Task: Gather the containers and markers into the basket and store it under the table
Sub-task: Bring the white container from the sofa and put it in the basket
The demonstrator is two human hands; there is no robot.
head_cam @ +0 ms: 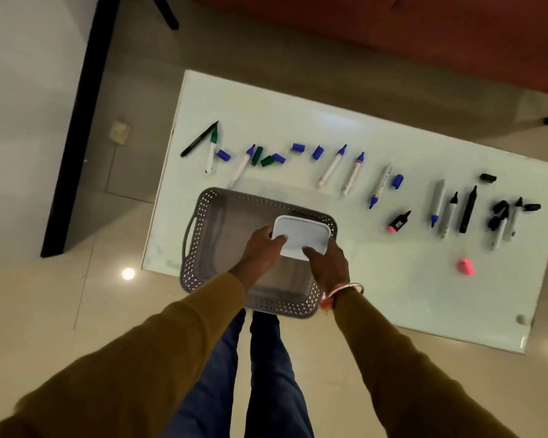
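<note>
Mustard-brown sleeves [171, 343] lead down to both hands, which share one load. The left hand [260, 248] and the right hand [328, 263] each curl round an edge of the white plastic container [301, 237], thumbs on top, holding it just above the grey perforated plastic basket [193, 235]. That basket sits directly under the hands on the near edge of the white glass table [393, 295] and looks otherwise unfilled, though the hands hide part of it. Beyond the hands and out to their right, blue, green and black markers [329, 167], loose caps [317, 152] and a pink highlighter [399, 221] lie on the table. I judge the gathering barely begun; every marker, and the stowing below, remain.
</note>
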